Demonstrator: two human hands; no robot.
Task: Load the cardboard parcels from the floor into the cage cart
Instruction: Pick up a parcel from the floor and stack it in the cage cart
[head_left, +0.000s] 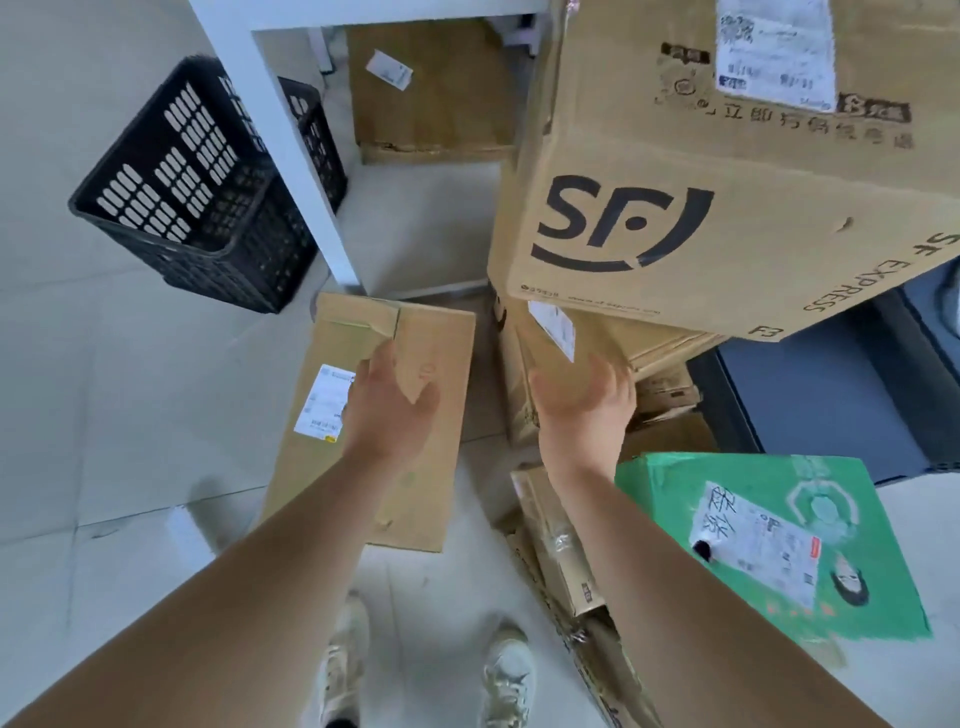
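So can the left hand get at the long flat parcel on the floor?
Probably yes. The left hand is open directly over the long flat parcel, with nothing stacked on it and bare floor along its left side.

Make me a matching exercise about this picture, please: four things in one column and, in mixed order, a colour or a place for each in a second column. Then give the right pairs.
Column one
1. plastic crate
2. SF Express box
3. long flat parcel
4. box with the handwritten label

Column two
A. green
B. black
C. on the floor, under the left hand
D. resting on top of other parcels

Pairs: 1-B, 2-D, 3-C, 4-A
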